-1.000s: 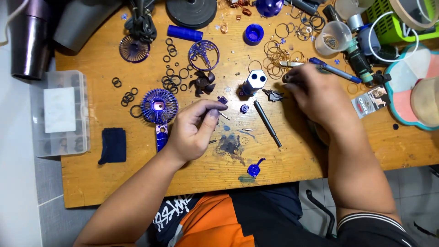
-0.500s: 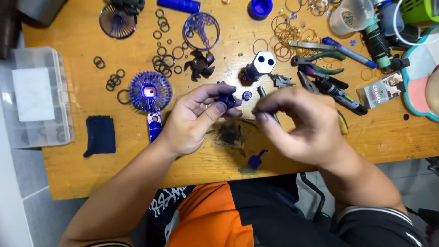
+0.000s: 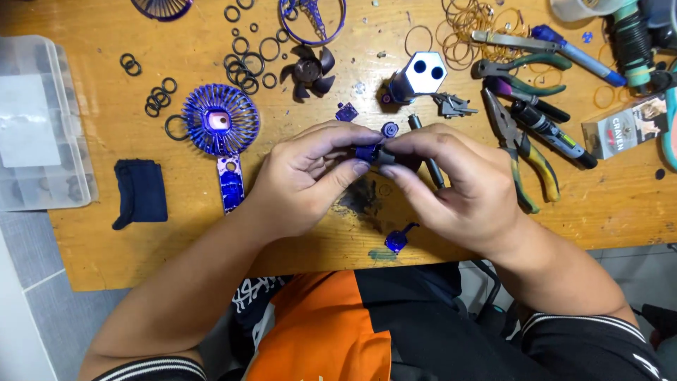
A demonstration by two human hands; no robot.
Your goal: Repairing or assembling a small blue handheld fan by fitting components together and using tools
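Observation:
My left hand [image 3: 303,176] and my right hand [image 3: 451,183] meet over the middle of the wooden table [image 3: 106,233]. Together their fingertips pinch a small blue and grey part [image 3: 374,153]; its shape is mostly hidden by the fingers. A blue fan head with a handle [image 3: 220,134] lies left of my left hand. A dark fan blade [image 3: 310,72] sits beyond the hands. A small blue piece [image 3: 397,238] lies near the table's front edge below my right hand.
Black rings [image 3: 247,60] are scattered at the back left. A clear plastic box [image 3: 39,127] and a dark cloth [image 3: 141,192] lie at the left. Pliers [image 3: 522,152], a black screwdriver [image 3: 427,152] and a hexagonal grey part [image 3: 417,76] lie right of centre.
My right hand came back from the tools at the right and joined my left hand on the small part. The view has moved closer to the table.

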